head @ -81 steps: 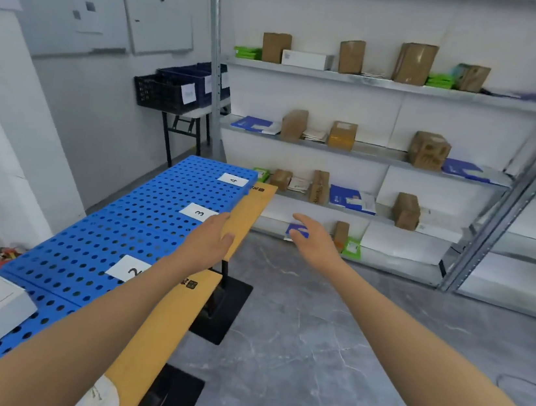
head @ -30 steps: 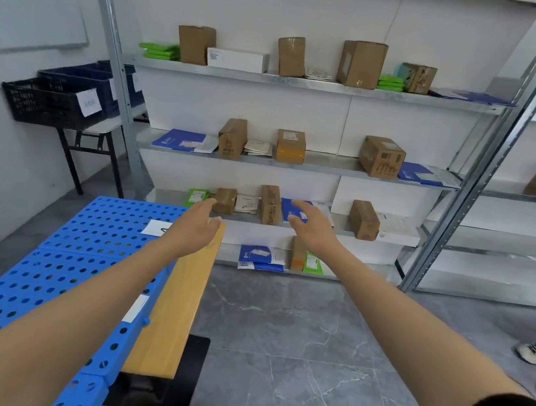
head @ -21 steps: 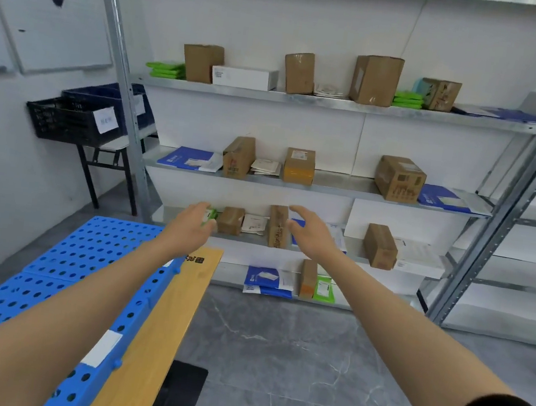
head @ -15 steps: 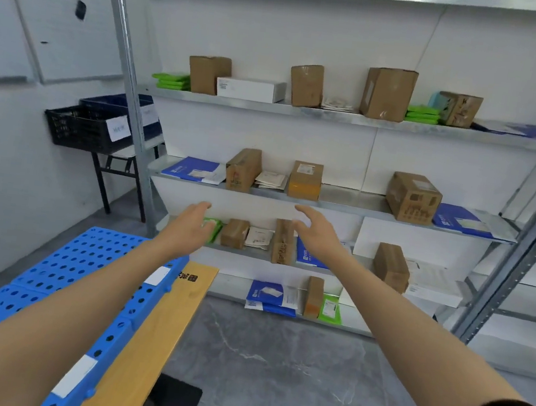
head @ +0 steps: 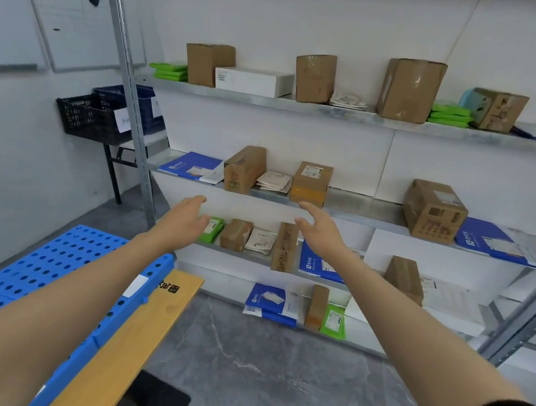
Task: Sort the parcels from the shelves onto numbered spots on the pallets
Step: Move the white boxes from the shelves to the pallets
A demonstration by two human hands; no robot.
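Both arms stretch toward a metal shelf rack [head: 356, 116] stocked with parcels. My left hand [head: 186, 221] and my right hand [head: 319, 230] are empty, fingers spread, in front of the second and third shelves. Just above my right hand stands a small brown box with a yellow band [head: 310, 183]. A tall brown box [head: 243, 169] and white envelopes [head: 274, 181] sit left of it. Between my hands, lower, lie a small brown box [head: 236, 234] and an upright narrow carton [head: 284, 251]. The blue perforated pallet [head: 46, 269] is at lower left.
A wooden bench [head: 128, 344] runs beside the pallet. Black and blue crates [head: 100, 116] sit on a small table at the left wall. Blue mailers [head: 193, 165], green pouches [head: 170, 70] and more boxes fill the shelves. Grey floor [head: 271, 373] lies ahead.
I have turned from the pallet toward the rack and come closer. Both empty hands have risen from the bench level to the second shelf's height.
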